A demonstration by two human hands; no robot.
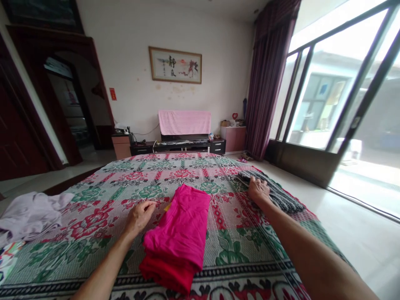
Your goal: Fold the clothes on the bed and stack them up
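Observation:
A folded bright pink cloth (184, 225) lies on the flowered bed cover (150, 191), with a red layer showing under its near end. Just left of it, my left hand (141, 214) hovers over the cover, its fingers curled together; whether anything is between them is too small to tell. On the right, my right hand (259, 189) rests on the left edge of a dark grey striped knitted item (283, 196), fingers bent against it. What its fingertips pinch, if anything, is hidden.
A crumpled pale lilac cloth (33, 214) lies at the left edge of the bed, beside a patterned cloth (11, 258). Beyond the bed stand a low black cabinet (143, 149) and a pink towel over a screen (185, 122). Glass doors are at the right.

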